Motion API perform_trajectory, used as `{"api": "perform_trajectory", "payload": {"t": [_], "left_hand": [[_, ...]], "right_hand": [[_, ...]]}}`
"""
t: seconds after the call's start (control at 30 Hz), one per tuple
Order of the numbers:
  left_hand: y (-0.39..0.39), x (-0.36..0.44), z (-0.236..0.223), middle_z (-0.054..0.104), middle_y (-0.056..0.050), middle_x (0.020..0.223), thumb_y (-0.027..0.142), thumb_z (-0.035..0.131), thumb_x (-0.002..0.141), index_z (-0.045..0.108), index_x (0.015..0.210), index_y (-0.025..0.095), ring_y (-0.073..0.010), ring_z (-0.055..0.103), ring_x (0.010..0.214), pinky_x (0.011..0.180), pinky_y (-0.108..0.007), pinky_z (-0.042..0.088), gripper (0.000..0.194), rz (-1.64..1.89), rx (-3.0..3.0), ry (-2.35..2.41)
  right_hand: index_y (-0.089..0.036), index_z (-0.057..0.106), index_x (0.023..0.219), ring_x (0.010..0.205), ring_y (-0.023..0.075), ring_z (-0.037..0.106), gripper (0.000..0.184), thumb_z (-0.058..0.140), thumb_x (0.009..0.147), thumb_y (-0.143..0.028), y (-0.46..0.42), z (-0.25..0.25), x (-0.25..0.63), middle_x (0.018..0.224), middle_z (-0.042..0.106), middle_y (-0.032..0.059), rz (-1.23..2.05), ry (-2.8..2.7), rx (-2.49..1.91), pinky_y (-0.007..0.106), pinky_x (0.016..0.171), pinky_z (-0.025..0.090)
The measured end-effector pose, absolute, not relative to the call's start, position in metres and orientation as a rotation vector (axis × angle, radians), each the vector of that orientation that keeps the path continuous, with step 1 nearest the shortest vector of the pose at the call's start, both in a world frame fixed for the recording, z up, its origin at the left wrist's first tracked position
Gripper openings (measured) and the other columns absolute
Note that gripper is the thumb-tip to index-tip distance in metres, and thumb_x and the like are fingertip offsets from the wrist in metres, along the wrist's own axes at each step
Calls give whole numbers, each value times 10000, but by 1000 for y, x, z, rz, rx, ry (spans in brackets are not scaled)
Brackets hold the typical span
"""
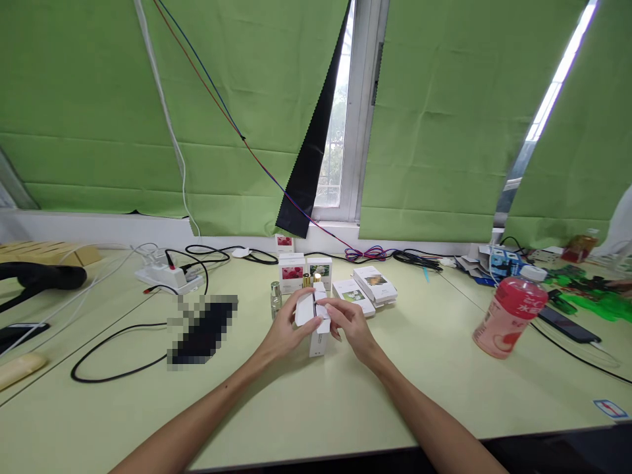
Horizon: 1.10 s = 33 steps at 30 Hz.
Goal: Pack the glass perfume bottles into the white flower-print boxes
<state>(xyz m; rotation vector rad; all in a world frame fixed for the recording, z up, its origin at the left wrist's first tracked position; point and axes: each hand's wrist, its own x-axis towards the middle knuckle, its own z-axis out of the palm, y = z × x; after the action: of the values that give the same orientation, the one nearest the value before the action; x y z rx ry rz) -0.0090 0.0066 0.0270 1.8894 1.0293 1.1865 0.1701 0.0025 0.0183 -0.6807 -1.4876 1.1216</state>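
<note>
A small white carton (318, 343) stands upright on the table with its top flaps raised. My left hand (291, 322) is closed around its left side, thumb at the front. At the open top, the bent fingers of my right hand (351, 324) are pressed together on the carton's flap; whether anything small is between them is hidden. Just behind are gold-capped bottles (307, 280), mostly covered by the carton and hands. A clear glass bottle (275, 300) stands beside my left hand.
White boxes with flower pictures (292, 271) stand behind the carton; flatter boxes (353, 297) lie to the right. A pink drink bottle (511, 313) is farther right. On the left are a pixelated dark object (205, 332), a looping black cable (74, 368) and a power strip (168, 276).
</note>
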Motion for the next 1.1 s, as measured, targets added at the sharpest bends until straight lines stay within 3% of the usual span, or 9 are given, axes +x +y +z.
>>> {"api": "perform_trajectory", "payload": {"t": [0.47,1.1], "left_hand": [[7,-8,26,579,-99,1333,470,653,818,543,1271,234,-269,585,1156,947,-378,509,522,1202,1890,1026],[10,-10,25,610,-84,1220,467,650,825,582,1218,237,-259,599,1113,896,-350,530,460,1203,1941,1035]], "right_hand": [[-159,763,1033,461,83,391,370,614,890,-466,7,12,170,513,418,-59,1192,-1404,-628,233,460,336],[-170,775,967,481,82,373,326,648,871,-454,9,10,168,549,406,-53,1248,-1329,-586,225,429,313]]}}
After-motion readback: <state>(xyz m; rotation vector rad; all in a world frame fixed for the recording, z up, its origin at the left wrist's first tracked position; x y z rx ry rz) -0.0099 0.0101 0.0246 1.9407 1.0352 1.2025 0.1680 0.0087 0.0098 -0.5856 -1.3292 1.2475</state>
